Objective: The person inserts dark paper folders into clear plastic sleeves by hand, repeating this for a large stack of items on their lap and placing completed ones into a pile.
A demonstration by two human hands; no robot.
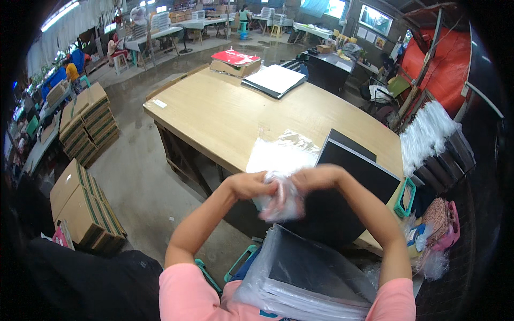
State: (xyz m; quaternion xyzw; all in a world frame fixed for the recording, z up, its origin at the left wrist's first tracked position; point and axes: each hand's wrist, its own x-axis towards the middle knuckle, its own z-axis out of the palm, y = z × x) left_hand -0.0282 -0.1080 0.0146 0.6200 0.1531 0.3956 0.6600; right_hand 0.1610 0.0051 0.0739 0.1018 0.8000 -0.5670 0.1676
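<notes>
In front of me, my left hand (251, 184) and my right hand (317, 177) are closed on a crumpled bundle of clear plastic (284, 202), blurred by motion. Just below them, a stack of black flat boards (321, 270) in a clear plastic wrapping rests at my lap. White sheets (276, 158) with clear plastic film (300, 140) lie on the table's near edge, beyond my hands. Large black boards (358, 184) lean or lie by my right forearm; their lower part is partly hidden.
A wide wooden table (214, 107) holds a white-topped stack (276, 80) and a cardboard box with a red cover (235, 61). Carton stacks (88, 208) stand at left. At right are a green basket (406, 198) and a pink bag (452, 227). Other people sit farther back.
</notes>
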